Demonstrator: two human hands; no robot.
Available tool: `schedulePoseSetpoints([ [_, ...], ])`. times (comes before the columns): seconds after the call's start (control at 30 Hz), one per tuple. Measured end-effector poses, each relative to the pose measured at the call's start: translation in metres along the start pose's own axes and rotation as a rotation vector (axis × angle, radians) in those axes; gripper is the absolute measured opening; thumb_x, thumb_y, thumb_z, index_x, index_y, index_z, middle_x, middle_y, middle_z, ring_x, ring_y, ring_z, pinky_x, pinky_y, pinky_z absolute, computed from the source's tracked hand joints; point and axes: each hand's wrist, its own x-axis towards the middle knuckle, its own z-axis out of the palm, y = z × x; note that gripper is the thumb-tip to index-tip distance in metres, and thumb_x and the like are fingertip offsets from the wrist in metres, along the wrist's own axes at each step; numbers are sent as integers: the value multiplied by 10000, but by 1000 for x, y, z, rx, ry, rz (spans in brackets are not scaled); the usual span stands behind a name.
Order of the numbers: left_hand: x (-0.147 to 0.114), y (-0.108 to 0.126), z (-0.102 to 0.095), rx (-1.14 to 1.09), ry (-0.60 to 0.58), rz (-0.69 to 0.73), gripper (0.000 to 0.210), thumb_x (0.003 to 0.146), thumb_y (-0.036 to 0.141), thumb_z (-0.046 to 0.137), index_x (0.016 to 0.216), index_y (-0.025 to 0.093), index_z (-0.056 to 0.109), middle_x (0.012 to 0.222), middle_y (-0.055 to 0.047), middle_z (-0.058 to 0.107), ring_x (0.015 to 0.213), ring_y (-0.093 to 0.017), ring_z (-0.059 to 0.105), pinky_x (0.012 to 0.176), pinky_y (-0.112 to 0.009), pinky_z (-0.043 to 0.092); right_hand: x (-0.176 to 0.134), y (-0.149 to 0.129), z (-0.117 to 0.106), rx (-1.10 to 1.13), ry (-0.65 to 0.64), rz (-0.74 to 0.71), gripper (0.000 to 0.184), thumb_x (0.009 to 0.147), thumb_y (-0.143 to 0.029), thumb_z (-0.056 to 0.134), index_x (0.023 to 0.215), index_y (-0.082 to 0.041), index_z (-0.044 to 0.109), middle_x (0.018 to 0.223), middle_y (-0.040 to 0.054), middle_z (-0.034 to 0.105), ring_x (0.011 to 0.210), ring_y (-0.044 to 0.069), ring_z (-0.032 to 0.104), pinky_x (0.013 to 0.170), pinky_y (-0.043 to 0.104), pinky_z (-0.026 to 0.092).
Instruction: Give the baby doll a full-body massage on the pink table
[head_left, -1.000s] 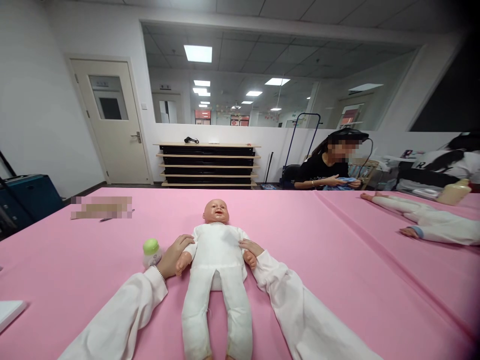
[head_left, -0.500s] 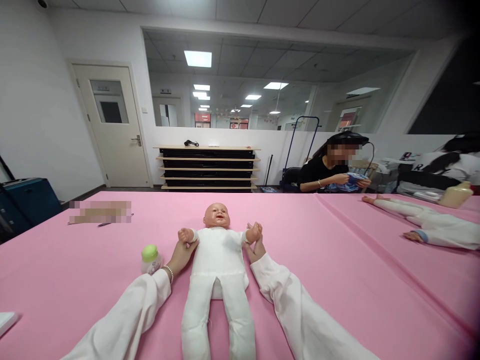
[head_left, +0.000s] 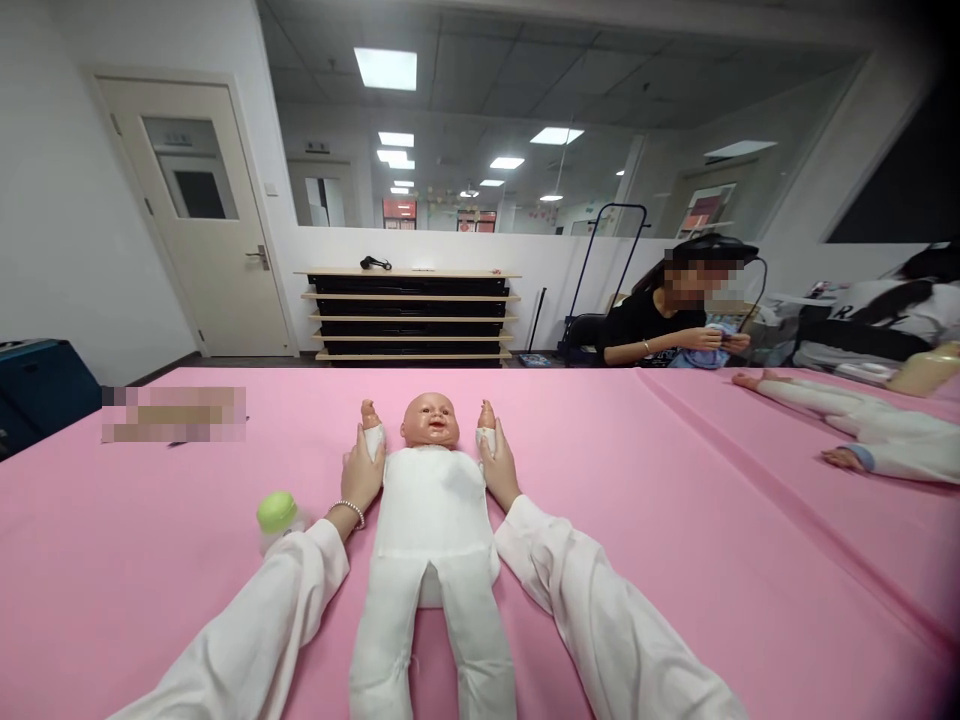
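Observation:
A baby doll (head_left: 429, 505) with a white cloth body lies face up on the pink table cover (head_left: 615, 480), its head away from me. My left hand (head_left: 363, 474) is closed around the doll's arm on the left, and my right hand (head_left: 499, 468) around the arm on the right. Both doll arms point up beside its head, the small hands showing above my fingers. Left of my left wrist stands a jar (head_left: 278, 516) with a green lid, partly covered by my sleeve.
A second doll (head_left: 892, 440) lies at the right, near a beige bottle (head_left: 926, 370). A blurred flat item (head_left: 176, 413) is at the far left. Beyond the table, a person (head_left: 656, 320) handles blue cloth. Low shelves (head_left: 409, 318) and a blue suitcase (head_left: 45, 395) stand farther back.
The doll's arms have swung from out at its sides to upright beside its head, moved by my hands. My view has tilted down slightly.

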Motion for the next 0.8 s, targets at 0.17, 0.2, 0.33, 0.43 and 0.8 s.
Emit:
schedulePoseSetpoints([
  [0.17,3,-4,1,119,20,45,682,865,437,323,1419,88,133,1264,-188,497,1183,-327,441,948,-449,345,-1,5,0,-43,-44,92,486,892,-359,301,1361,-230,318,1359,38,416,1251,195,392,1047,374,318],
  [0.2,3,-5,1,103,41,71,670,866,425,325,1422,106,130,1338,-172,424,1230,-314,394,978,-444,324,-1,5,0,-38,-59,93,488,895,-361,292,1364,-229,311,1364,37,410,1251,195,389,1049,378,313],
  [0.33,0,-5,0,21,47,70,632,865,432,334,1421,189,157,1475,-96,181,1348,-264,195,1041,-412,274,-1,2,-2,0,-98,90,484,904,-361,273,1372,-236,287,1386,25,379,1268,174,363,1072,375,276],
  [0.43,-1,-6,-3,0,-19,58,586,876,422,310,1410,202,209,1457,-76,247,1347,-236,204,1038,-381,285,-1,-1,-4,9,-123,125,486,901,-381,279,1368,-245,292,1374,26,396,1253,174,385,1059,369,297],
  [0.8,0,-4,-11,170,-147,51,475,890,383,256,1314,243,419,1208,-77,573,1090,-268,529,853,-366,391,-2,-1,-7,-48,-151,164,491,861,-349,336,1339,-241,357,1245,42,528,1136,208,491,985,389,369],
])
